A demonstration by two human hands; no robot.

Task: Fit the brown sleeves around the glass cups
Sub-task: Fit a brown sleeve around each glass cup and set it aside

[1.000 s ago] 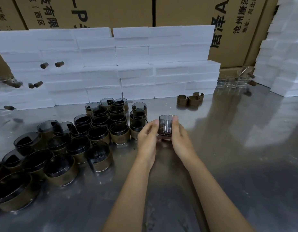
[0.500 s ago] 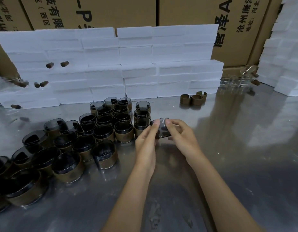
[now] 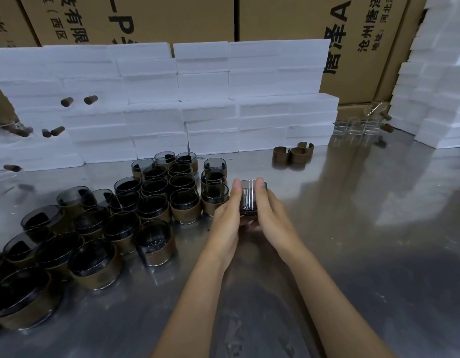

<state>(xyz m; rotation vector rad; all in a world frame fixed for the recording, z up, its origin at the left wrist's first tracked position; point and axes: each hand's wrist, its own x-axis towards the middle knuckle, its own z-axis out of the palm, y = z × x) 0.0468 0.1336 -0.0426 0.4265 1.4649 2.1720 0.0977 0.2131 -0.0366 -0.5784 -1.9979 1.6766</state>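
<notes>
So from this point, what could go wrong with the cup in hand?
The smoked glass cup is pinched only between the left hand and right hand, bare of any sleeve; it might slip. The sleeved cups sit close beside the left hand and could get knocked. Spare brown sleeves lie a reach away.

We are noting a smoky grey glass cup (image 3: 250,197) with fine pale vertical lines at frame centre. Cups at left are showing dark grey glass and brown sleeves (image 3: 161,254). White foam blocks (image 3: 203,99) are lining the top; tan cartons (image 3: 172,16) are carrying black print.
</notes>
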